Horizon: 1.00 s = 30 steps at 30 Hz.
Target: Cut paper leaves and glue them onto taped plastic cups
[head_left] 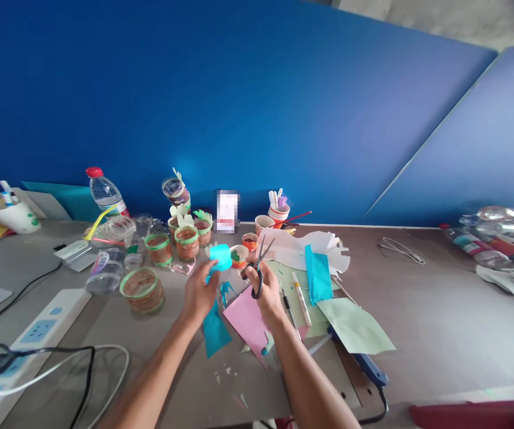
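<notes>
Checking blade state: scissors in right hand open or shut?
Open: the scissors in the right hand show two blades spread in a V.

Left hand (199,293) with teal paper (220,257), right hand (265,292) with open scissors (260,268).

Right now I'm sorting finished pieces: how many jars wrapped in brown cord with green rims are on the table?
4, maybe more hidden. One large jar sits nearest the left hand; two mid-sized ones stand behind it; another stands behind those, near the bottle cluster.

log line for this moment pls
left hand: holds turquoise paper piece | right hand: holds scissors, blades open | below: pink sheet on table
</notes>
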{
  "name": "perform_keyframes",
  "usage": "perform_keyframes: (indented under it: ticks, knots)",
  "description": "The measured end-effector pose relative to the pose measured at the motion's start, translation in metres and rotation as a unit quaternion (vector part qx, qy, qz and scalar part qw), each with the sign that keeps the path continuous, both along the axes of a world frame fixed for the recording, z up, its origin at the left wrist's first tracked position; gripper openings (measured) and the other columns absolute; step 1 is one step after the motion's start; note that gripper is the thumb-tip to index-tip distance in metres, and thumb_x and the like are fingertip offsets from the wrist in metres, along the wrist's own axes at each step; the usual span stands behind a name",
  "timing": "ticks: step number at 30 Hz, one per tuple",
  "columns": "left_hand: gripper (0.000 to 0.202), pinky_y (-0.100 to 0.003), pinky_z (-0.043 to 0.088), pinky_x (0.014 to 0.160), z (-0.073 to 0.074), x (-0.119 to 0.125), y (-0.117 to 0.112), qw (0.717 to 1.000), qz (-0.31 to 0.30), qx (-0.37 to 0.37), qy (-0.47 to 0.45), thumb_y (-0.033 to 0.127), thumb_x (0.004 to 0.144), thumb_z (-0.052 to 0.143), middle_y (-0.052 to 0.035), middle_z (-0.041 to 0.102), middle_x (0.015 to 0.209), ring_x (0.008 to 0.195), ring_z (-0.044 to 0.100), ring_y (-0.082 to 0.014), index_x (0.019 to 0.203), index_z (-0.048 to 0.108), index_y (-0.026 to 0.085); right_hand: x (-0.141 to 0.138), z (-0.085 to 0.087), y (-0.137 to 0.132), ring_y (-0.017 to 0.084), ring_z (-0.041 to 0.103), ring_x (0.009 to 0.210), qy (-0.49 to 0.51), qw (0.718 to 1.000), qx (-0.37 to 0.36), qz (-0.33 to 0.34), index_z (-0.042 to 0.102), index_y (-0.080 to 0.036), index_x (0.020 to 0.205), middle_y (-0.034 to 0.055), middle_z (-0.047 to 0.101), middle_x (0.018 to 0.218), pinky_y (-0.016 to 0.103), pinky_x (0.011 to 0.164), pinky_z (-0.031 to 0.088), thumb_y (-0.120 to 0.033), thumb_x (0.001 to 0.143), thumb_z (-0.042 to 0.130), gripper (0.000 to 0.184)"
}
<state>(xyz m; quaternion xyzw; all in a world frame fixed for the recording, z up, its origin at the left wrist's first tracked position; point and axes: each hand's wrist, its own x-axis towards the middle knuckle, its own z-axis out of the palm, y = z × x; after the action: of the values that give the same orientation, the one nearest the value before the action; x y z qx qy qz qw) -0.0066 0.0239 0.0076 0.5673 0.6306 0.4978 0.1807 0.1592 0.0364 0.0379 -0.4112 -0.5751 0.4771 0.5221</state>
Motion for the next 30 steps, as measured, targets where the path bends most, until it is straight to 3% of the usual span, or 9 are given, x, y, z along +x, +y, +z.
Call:
perform_keyframes:
  ticks: [3, 5, 8, 13, 15, 19, 21, 25, 30]
  knots:
    - [0.032, -0.034, 0.052, 0.071, 0.006, -0.01, -0.016, 0.967, 0.017, -0.006, -0.255, 0.04, 0.077, 0.064, -0.0021, 0.063, 0.081, 0.075, 0.063, -0.0183, 0.101, 0.062, 0.019, -0.006, -0.004, -0.002, 0.015, 0.048, 0.07, 0.002, 0.999, -0.024, 0.026, 0.06, -0.018, 0.093, -0.0002, 0.054, 0.073, 0.027, 0.065, 0.04, -0.048, 0.077, 0.062, 0.033]
    - [0.043, -0.028, 0.05, 0.065, 0.006, -0.011, -0.023, 0.939, 0.011, -0.007, -0.343, 0.038, 0.072, 0.07, 0.0008, 0.061, 0.08, 0.07, 0.06, -0.0147, 0.109, 0.057, 0.02, -0.011, -0.008, -0.003, 0.014, 0.047, 0.067, 0.013, 0.998, -0.042, 0.053, 0.06, -0.019, 0.097, -0.0014, 0.053, 0.072, 0.026, 0.063, 0.04, -0.044, 0.074, 0.066, 0.035]
    - [0.059, -0.026, 0.048, 0.062, -0.001, -0.007, -0.027, 0.929, 0.002, -0.026, -0.37, 0.034, 0.069, 0.071, 0.0011, 0.063, 0.083, 0.07, 0.06, -0.0139, 0.121, 0.049, 0.022, -0.018, -0.015, -0.003, 0.013, 0.047, 0.066, 0.035, 0.994, -0.06, 0.086, 0.06, -0.019, 0.099, -0.0015, 0.053, 0.073, 0.026, 0.061, 0.04, -0.041, 0.07, 0.071, 0.039]
    - [0.06, -0.026, 0.047, 0.063, -0.005, 0.0, -0.026, 0.934, -0.021, -0.016, -0.358, 0.032, 0.069, 0.071, 0.0039, 0.06, 0.073, 0.068, 0.059, -0.0135, 0.123, 0.047, 0.021, -0.021, -0.023, -0.001, 0.014, 0.047, 0.066, 0.02, 0.995, -0.039, 0.085, 0.057, -0.02, 0.095, -0.0019, 0.051, 0.072, 0.026, 0.06, 0.041, -0.031, 0.07, 0.065, 0.029]
    - [0.06, -0.028, 0.049, 0.066, -0.001, 0.002, -0.028, 0.914, -0.043, -0.027, -0.403, 0.032, 0.067, 0.074, 0.0026, 0.063, 0.076, 0.071, 0.061, -0.0144, 0.121, 0.049, 0.022, -0.02, -0.025, 0.0, 0.014, 0.047, 0.065, 0.011, 0.996, -0.023, 0.088, 0.056, -0.02, 0.093, -0.0026, 0.049, 0.071, 0.027, 0.06, 0.041, -0.028, 0.07, 0.063, 0.025]
    - [0.049, -0.033, 0.053, 0.07, 0.007, 0.005, -0.034, 0.843, -0.122, -0.096, -0.516, 0.038, 0.067, 0.078, -0.006, 0.071, 0.092, 0.078, 0.067, -0.0191, 0.108, 0.059, 0.019, -0.018, -0.025, 0.0, 0.013, 0.047, 0.062, 0.007, 0.995, -0.009, 0.098, 0.051, -0.021, 0.098, -0.0038, 0.049, 0.071, 0.026, 0.059, 0.04, -0.024, 0.07, 0.062, 0.03]
    - [0.042, -0.033, 0.054, 0.069, 0.008, 0.007, -0.035, 0.83, -0.15, -0.133, -0.521, 0.038, 0.063, 0.081, -0.0083, 0.072, 0.09, 0.075, 0.066, -0.0194, 0.096, 0.066, 0.015, -0.017, -0.023, -0.001, 0.012, 0.047, 0.062, -0.013, 0.995, -0.002, 0.103, 0.051, -0.021, 0.098, -0.004, 0.049, 0.07, 0.026, 0.058, 0.039, -0.023, 0.069, 0.062, 0.031]
    - [0.034, -0.03, 0.051, 0.063, 0.005, 0.005, -0.032, 0.83, -0.107, -0.148, -0.527, 0.034, 0.056, 0.086, -0.0054, 0.072, 0.074, 0.06, 0.062, -0.0145, 0.077, 0.069, 0.013, -0.014, -0.019, -0.004, 0.012, 0.046, 0.062, -0.063, 0.992, -0.011, 0.11, 0.054, -0.02, 0.098, -0.0037, 0.049, 0.069, 0.026, 0.057, 0.039, -0.027, 0.071, 0.064, 0.03]
    - [0.031, -0.027, 0.05, 0.061, 0.01, -0.006, -0.028, 0.796, -0.062, -0.092, -0.595, 0.028, 0.055, 0.087, -0.0004, 0.07, 0.07, 0.058, 0.061, -0.0118, 0.074, 0.067, 0.014, -0.014, -0.016, -0.01, 0.013, 0.044, 0.06, -0.196, 0.973, 0.012, 0.125, 0.061, -0.017, 0.094, -0.0016, 0.053, 0.068, 0.027, 0.058, 0.037, -0.028, 0.071, 0.066, 0.026]
